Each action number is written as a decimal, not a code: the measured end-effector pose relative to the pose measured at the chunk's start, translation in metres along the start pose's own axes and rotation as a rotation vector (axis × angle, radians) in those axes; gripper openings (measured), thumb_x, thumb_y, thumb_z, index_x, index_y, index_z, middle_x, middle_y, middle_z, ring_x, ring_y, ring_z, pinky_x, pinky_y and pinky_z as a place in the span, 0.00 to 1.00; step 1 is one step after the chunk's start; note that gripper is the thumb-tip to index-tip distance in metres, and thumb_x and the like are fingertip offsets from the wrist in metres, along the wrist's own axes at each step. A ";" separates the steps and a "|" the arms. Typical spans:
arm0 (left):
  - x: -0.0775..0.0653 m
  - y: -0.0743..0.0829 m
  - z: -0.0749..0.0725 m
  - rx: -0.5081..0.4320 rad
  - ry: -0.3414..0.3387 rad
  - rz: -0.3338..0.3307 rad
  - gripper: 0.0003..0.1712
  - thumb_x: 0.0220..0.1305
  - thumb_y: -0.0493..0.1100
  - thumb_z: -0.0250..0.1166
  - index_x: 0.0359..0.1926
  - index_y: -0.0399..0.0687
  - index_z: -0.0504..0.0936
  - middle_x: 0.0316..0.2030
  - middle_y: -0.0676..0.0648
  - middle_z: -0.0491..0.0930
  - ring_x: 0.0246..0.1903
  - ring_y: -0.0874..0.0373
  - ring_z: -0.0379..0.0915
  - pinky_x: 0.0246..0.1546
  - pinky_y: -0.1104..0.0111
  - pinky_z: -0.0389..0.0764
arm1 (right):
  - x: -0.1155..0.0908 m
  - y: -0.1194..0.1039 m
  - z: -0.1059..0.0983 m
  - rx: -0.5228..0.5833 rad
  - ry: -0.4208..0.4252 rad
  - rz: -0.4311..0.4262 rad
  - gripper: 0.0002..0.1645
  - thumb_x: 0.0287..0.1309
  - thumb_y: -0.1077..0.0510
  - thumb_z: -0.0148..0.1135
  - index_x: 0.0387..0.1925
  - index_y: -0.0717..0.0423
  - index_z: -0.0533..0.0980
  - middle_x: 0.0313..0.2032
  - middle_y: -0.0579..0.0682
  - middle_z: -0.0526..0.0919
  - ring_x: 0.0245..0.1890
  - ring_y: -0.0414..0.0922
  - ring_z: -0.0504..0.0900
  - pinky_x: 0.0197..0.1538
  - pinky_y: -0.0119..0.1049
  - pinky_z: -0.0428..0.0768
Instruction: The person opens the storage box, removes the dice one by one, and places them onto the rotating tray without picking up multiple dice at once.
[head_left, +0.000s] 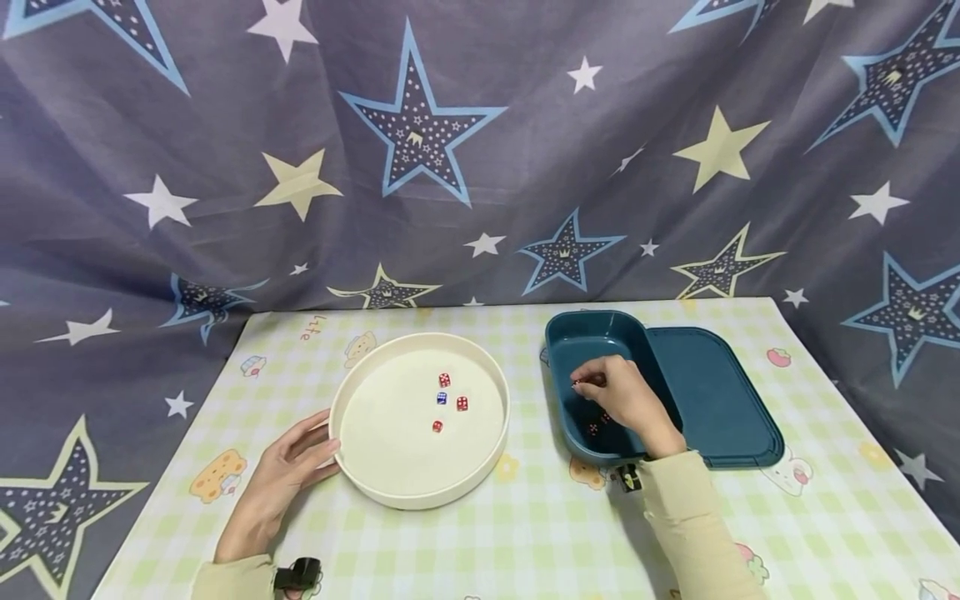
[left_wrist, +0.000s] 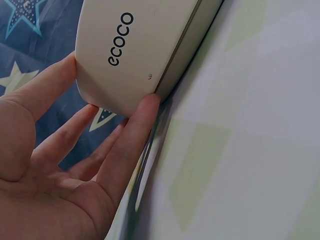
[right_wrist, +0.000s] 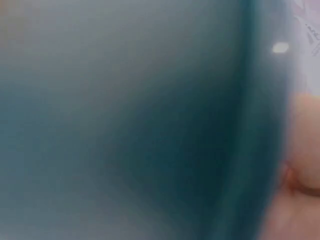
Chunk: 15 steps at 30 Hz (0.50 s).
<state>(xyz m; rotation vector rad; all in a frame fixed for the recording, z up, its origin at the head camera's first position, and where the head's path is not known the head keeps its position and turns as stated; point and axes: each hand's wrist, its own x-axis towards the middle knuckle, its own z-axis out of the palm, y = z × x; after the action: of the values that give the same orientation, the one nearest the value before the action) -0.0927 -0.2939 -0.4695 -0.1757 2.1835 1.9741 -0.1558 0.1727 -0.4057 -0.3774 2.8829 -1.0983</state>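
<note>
– In the head view, where is the held die (head_left: 575,383)?
– The right hand (head_left: 626,402) pinches it over the floor of the box (head_left: 603,350), near the left edge. The round tray (head_left: 382,417) lies to the left, apart; the left hand (head_left: 285,475) is nearer to it.
– And the left wrist view?
– The fingers are spread, only touching the tray's wall.
– The right wrist view?
– Blurred; from it alone, the grip cannot be told.

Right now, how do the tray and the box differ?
The tray is cream and round; the box is dark teal and oblong with rounded corners. The left hand touches the tray; the right hand reaches into the box. Both are open-topped and hold dice.
</note>
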 end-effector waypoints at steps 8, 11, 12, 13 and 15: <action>0.000 0.001 0.000 -0.017 0.001 -0.002 0.40 0.68 0.45 0.66 0.76 0.47 0.59 0.68 0.36 0.63 0.50 0.66 0.80 0.52 0.65 0.86 | 0.003 -0.017 0.004 0.014 0.009 -0.040 0.09 0.63 0.65 0.64 0.43 0.60 0.85 0.40 0.54 0.87 0.37 0.46 0.84 0.40 0.39 0.87; 0.000 0.000 0.000 -0.012 0.001 -0.003 0.40 0.68 0.46 0.66 0.76 0.46 0.58 0.68 0.35 0.62 0.51 0.66 0.80 0.52 0.65 0.85 | 0.005 -0.022 0.008 0.028 0.010 -0.052 0.09 0.63 0.64 0.65 0.43 0.59 0.86 0.40 0.53 0.86 0.37 0.46 0.84 0.40 0.39 0.87; 0.000 0.000 0.000 -0.013 0.001 -0.004 0.40 0.68 0.45 0.66 0.76 0.46 0.58 0.68 0.35 0.62 0.51 0.66 0.80 0.52 0.65 0.85 | 0.006 -0.024 0.010 0.029 0.012 -0.056 0.08 0.63 0.64 0.65 0.43 0.58 0.86 0.40 0.53 0.86 0.37 0.45 0.84 0.40 0.38 0.87; 0.000 0.000 0.000 -0.017 0.002 -0.005 0.40 0.68 0.45 0.66 0.76 0.46 0.58 0.68 0.35 0.62 0.50 0.66 0.80 0.52 0.65 0.85 | 0.007 -0.026 0.012 0.029 0.014 -0.060 0.08 0.63 0.64 0.65 0.42 0.57 0.86 0.39 0.52 0.86 0.36 0.45 0.84 0.40 0.38 0.87; 0.001 -0.001 0.000 -0.022 0.002 -0.004 0.40 0.68 0.45 0.66 0.76 0.46 0.58 0.68 0.35 0.63 0.51 0.65 0.80 0.52 0.65 0.85 | 0.008 -0.029 0.014 0.028 0.018 -0.072 0.07 0.63 0.64 0.65 0.41 0.57 0.86 0.39 0.52 0.87 0.36 0.44 0.84 0.40 0.38 0.87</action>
<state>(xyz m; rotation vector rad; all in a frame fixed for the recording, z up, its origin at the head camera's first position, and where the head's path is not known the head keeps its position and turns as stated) -0.0931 -0.2942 -0.4705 -0.1848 2.1622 1.9972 -0.1560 0.1403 -0.3966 -0.4766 2.8875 -1.1565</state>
